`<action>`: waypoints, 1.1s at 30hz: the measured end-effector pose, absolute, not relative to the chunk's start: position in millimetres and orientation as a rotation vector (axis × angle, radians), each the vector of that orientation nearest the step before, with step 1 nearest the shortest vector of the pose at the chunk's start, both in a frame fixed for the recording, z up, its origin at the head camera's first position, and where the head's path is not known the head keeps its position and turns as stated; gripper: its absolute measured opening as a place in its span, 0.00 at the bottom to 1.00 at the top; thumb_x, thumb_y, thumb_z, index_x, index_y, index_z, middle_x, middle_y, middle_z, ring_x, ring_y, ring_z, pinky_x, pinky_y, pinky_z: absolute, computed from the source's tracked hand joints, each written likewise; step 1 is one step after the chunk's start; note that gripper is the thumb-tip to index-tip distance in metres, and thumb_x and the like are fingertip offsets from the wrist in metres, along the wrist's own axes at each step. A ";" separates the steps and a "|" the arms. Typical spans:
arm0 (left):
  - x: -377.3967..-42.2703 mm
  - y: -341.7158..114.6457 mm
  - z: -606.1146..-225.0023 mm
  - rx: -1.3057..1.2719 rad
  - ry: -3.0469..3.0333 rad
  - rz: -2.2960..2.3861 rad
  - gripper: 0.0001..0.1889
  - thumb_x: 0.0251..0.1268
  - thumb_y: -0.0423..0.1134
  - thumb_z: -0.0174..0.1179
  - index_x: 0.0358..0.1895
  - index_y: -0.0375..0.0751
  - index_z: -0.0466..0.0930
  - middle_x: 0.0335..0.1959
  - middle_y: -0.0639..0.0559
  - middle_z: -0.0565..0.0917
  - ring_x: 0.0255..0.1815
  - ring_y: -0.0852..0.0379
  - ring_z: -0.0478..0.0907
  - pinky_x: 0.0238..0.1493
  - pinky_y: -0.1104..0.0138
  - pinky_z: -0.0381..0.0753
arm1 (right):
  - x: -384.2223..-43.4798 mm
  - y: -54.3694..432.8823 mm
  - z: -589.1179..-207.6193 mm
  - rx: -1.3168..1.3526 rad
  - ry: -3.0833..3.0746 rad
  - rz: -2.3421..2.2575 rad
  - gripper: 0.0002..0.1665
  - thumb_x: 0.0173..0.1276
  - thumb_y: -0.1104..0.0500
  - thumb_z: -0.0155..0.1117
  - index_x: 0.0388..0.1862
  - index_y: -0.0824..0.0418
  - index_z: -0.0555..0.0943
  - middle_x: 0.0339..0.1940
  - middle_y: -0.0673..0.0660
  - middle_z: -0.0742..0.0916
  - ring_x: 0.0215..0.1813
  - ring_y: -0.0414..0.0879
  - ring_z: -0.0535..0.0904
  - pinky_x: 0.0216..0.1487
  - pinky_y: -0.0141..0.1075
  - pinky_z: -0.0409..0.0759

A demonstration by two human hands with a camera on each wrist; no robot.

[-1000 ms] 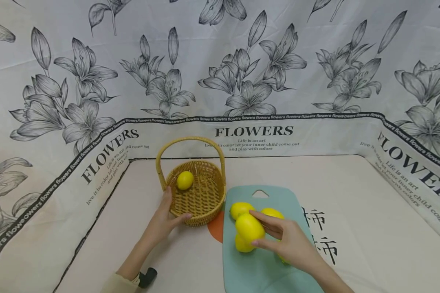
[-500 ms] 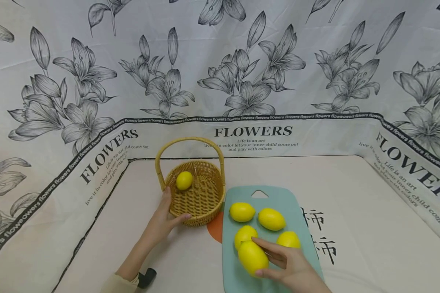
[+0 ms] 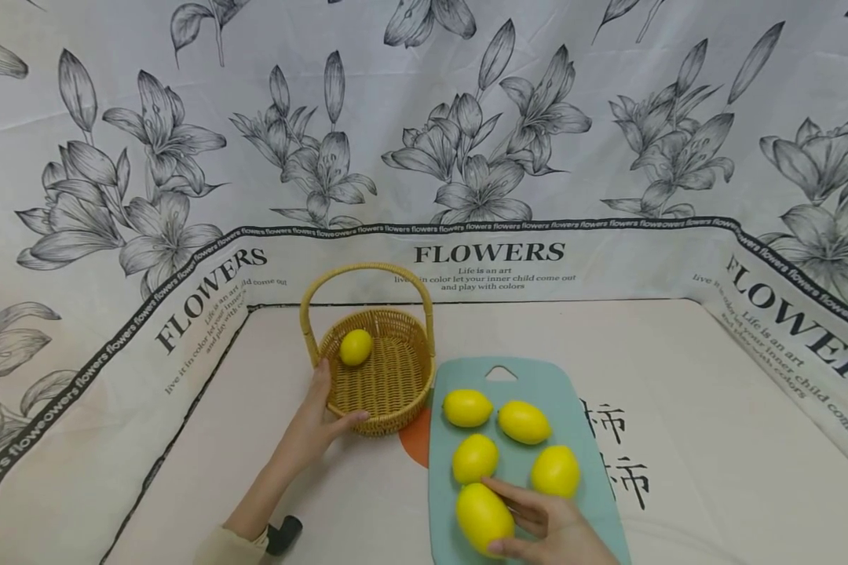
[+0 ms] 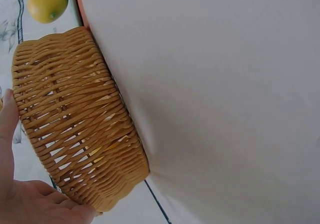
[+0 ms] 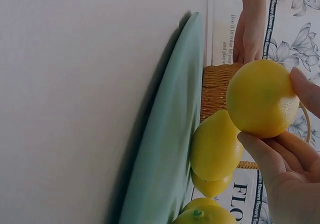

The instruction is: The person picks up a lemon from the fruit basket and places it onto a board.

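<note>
My left hand [image 3: 318, 428] grips the near left side of a round wicker basket [image 3: 378, 428], thumb over the rim; the left wrist view shows its fingers against the woven wall [image 4: 80, 119]. One lemon [image 3: 356, 348] lies inside that basket. Between thumb and fingers, my right hand [image 3: 554, 526] pinches another lemon [image 3: 484, 518], close over the near part of a light teal cutting board [image 3: 459, 373]. In the right wrist view the pinched lemon [image 5: 262, 99] hangs beside several others. On the board lie more lemons [image 3: 467, 408], [image 3: 524, 422], [image 3: 475, 459], [image 3: 555, 471].
The basket's tall arched handle [image 3: 367, 267] stands up toward the back. Board and basket sit side by side on a pale tabletop [image 3: 650, 345] with printed black characters [image 3: 629, 479]. A flower-printed cloth [image 3: 487, 141] closes off the back and sides.
My right hand has moved the pinched lemon toward the near end of the board, uncovering the lemons behind it. The left hand and basket have stayed put.
</note>
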State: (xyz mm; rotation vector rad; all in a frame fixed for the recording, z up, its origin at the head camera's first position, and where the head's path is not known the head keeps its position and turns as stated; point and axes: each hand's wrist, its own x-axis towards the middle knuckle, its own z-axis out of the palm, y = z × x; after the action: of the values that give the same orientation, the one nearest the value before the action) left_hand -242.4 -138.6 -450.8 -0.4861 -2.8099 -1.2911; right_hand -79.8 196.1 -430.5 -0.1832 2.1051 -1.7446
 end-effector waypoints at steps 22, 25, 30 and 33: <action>-242.2 -139.1 -450.6 -0.483 -2.813 -1.275 0.60 0.56 0.60 0.65 0.77 0.36 0.30 0.78 0.43 0.33 0.77 0.44 0.34 0.72 0.47 0.44 | -79.7 200.9 -445.3 -0.200 2.021 -1.770 0.45 0.61 0.52 0.72 0.71 0.69 0.65 0.69 0.69 0.69 0.67 0.65 0.67 0.59 0.41 0.75; -242.4 -139.3 -450.8 -0.487 -2.810 -1.274 0.60 0.56 0.61 0.64 0.77 0.37 0.30 0.78 0.43 0.33 0.77 0.44 0.34 0.72 0.47 0.44 | -80.4 201.7 -444.6 -0.189 2.033 -1.742 0.46 0.61 0.50 0.72 0.71 0.68 0.64 0.70 0.69 0.69 0.67 0.65 0.67 0.61 0.45 0.74; -242.4 -139.5 -450.6 -0.486 -2.816 -1.277 0.61 0.55 0.63 0.63 0.77 0.38 0.30 0.78 0.43 0.33 0.77 0.44 0.34 0.72 0.47 0.44 | -81.7 202.9 -443.1 -0.189 2.036 -1.725 0.46 0.62 0.51 0.71 0.72 0.69 0.62 0.70 0.71 0.67 0.68 0.65 0.66 0.60 0.42 0.74; -242.4 -139.6 -450.4 -0.484 -2.823 -1.275 0.61 0.55 0.63 0.63 0.77 0.38 0.29 0.78 0.43 0.33 0.77 0.45 0.34 0.73 0.47 0.44 | -83.2 203.0 -442.7 -0.219 2.057 -1.710 0.46 0.62 0.50 0.70 0.72 0.70 0.62 0.70 0.71 0.68 0.68 0.65 0.66 0.59 0.39 0.74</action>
State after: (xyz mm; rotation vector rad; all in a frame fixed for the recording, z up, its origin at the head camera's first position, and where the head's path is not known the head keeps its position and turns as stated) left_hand -242.4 -139.6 -450.4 -0.4842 -2.8230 -1.2750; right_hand -83.2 203.0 -442.7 -0.2193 2.0574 -1.7102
